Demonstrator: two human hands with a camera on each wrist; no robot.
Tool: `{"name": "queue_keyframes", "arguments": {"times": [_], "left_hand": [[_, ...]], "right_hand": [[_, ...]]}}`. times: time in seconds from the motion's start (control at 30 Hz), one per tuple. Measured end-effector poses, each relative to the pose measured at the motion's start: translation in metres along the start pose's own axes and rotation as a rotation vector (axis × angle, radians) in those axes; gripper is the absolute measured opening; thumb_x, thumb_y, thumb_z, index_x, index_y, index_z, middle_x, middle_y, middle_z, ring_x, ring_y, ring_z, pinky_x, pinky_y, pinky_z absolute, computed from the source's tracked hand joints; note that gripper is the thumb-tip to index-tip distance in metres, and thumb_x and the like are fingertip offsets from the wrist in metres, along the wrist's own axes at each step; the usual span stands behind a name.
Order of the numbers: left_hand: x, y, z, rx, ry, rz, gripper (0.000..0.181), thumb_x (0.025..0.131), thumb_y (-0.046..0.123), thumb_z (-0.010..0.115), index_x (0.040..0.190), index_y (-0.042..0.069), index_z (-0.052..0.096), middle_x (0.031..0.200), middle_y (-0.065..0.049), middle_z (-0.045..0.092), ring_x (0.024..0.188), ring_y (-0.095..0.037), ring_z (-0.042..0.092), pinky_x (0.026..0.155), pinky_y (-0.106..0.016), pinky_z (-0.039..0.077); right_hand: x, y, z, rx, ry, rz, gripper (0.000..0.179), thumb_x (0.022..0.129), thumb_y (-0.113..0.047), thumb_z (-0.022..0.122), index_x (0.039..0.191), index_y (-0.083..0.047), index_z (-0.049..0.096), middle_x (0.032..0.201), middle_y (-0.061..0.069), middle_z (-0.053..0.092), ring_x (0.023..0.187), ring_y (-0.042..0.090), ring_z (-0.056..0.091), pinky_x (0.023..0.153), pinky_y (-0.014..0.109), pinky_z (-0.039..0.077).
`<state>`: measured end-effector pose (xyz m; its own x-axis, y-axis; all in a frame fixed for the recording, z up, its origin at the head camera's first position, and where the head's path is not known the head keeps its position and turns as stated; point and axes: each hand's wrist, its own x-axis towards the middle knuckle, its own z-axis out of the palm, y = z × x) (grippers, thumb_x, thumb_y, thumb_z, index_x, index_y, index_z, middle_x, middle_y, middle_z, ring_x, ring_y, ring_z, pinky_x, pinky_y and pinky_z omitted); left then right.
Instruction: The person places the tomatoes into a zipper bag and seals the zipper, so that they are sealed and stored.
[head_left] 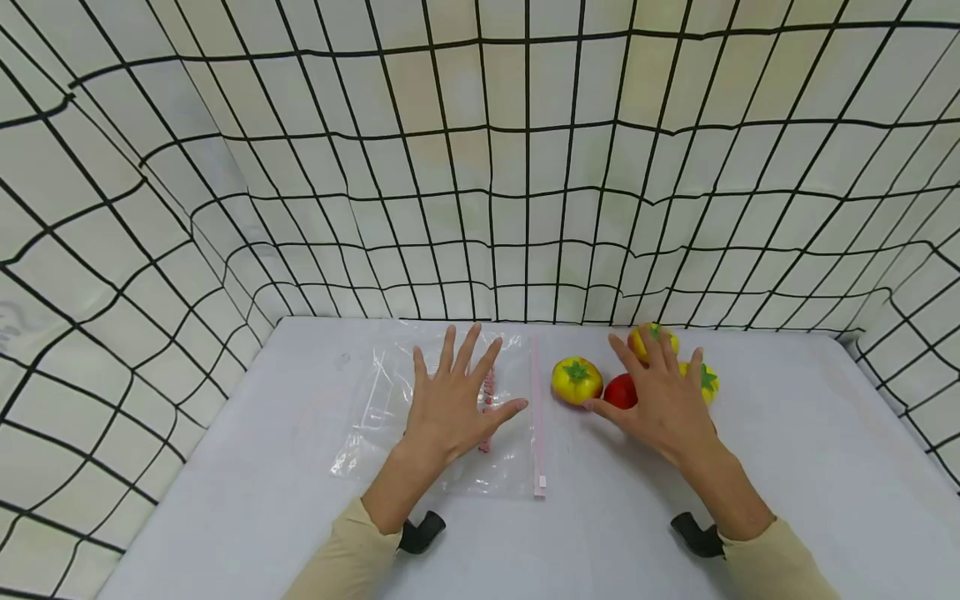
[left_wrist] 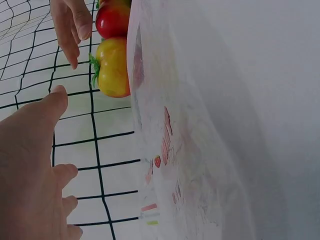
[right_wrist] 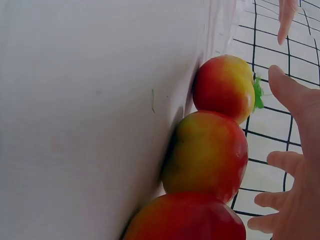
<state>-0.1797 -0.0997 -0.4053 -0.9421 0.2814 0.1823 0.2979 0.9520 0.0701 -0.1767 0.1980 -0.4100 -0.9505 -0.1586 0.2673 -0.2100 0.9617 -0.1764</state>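
Observation:
My left hand (head_left: pixel 450 408), fingers spread, hovers over a clear zip bag (head_left: pixel 375 425) with red print and a pink slider strip (head_left: pixel 537 400). The bag lies flat on the table. To the right, my right hand (head_left: pixel 663 404) is spread above a group of round fruits with green leafy tops. One yellow fruit (head_left: pixel 577 379) sits left of its thumb, and a red fruit (head_left: pixel 619 390) is partly covered by the hand. Another yellow fruit (head_left: pixel 708 383) shows at its right edge. In the right wrist view, red-and-yellow fruits (right_wrist: pixel 206 152) stand in a row beside the fingers. Neither hand holds anything.
A white table (head_left: pixel 600 533) lies under everything. White walls with a black grid net (head_left: pixel 525 200) rise behind it and at both sides. Black curved pieces (head_left: pixel 422 532) sit by the wrists at the sleeve ends.

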Motion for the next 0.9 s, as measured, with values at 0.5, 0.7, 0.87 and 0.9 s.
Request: {"name": "queue_keyframes", "arguments": {"times": [0.5,0.7,0.87,0.9], "left_hand": [[-0.012,0.004,0.003,-0.154,-0.055,0.017,0.087,0.093,0.08,0.045,0.165,0.034,0.029,0.177,0.002,0.015,0.165,-0.031,0.012,0.126,-0.074,0.018],[-0.015,0.005,0.005,-0.193,-0.045,0.022,0.083,0.093,0.077,0.048,0.163,0.034,0.035,0.176,0.002,0.021,0.164,-0.03,0.02,0.125,-0.072,0.024],[-0.017,0.005,0.008,-0.228,0.0,0.042,0.077,0.094,0.073,0.054,0.158,0.031,0.045,0.171,0.002,0.034,0.16,-0.03,0.031,0.124,-0.068,0.032],[-0.018,0.006,0.008,-0.237,0.004,0.045,0.075,0.094,0.072,0.054,0.157,0.031,0.046,0.17,0.003,0.036,0.159,-0.029,0.034,0.123,-0.067,0.033]], "right_hand": [[-0.004,-0.004,0.004,0.156,0.039,-0.085,0.079,0.084,-0.046,0.083,0.151,-0.017,0.054,0.162,0.02,0.041,0.152,0.041,0.034,0.123,0.073,0.025],[-0.006,-0.008,0.003,0.176,0.043,-0.112,0.072,0.085,-0.041,0.084,0.147,-0.017,0.057,0.157,0.018,0.048,0.148,0.041,0.041,0.122,0.07,0.031],[-0.01,-0.013,0.002,0.216,0.051,-0.116,0.066,0.084,-0.036,0.086,0.142,-0.016,0.062,0.151,0.015,0.055,0.144,0.039,0.045,0.12,0.071,0.034],[-0.01,-0.014,0.002,0.225,0.06,-0.122,0.064,0.084,-0.035,0.086,0.141,-0.016,0.063,0.149,0.015,0.057,0.142,0.038,0.047,0.119,0.07,0.035]]}}
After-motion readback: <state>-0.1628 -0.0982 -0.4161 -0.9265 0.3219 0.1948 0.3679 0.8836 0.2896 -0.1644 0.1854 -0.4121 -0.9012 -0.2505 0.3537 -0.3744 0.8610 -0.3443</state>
